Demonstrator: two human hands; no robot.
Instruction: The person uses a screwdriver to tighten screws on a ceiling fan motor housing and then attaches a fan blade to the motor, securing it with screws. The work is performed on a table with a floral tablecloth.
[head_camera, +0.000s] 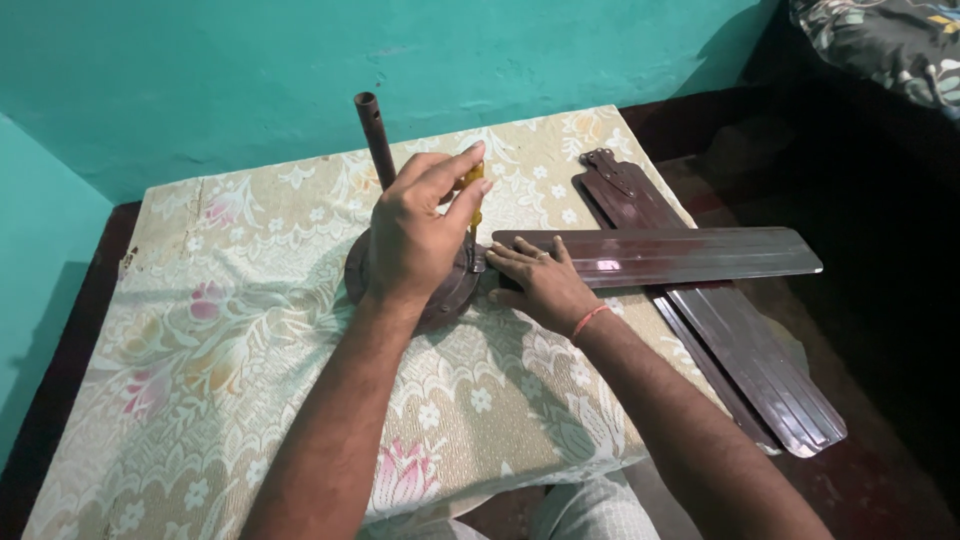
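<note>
- Closest to us, our two forearms run up over the floral tablecloth (250, 330), which covers a table pushed against the teal wall (250, 70).
- Our right hand (545, 285) lies flat, fingers spread, pressing down the inner end of the brown fan blade (680, 255) just beside the hub. It grips nothing; it only pins the blade. An orange thread sits on that wrist.
- Our left hand (415, 235) is closed around the yellow handle of a screwdriver (473, 190), held upright over the spot where blade meets motor. The tip is hidden under the fingers, so we can't tell whether it sits in a screw.
- Beneath that hand sits the round dark fan motor (440, 295), its downrod (376, 140) tilting up towards the wall.
- Further out, the pinned blade reaches right, well past the table edge, crossing over two more blades (740, 370) that angle off the table's right side, their bracket ends (612, 170) resting on the cloth.
- The risks as we judge them: the blade overhangs a lot, so if the flat hand eases off it could swing or tip at the joint. The driver could slip off and jab the fingers lying so near. The cloth might slide under the motor.
</note>
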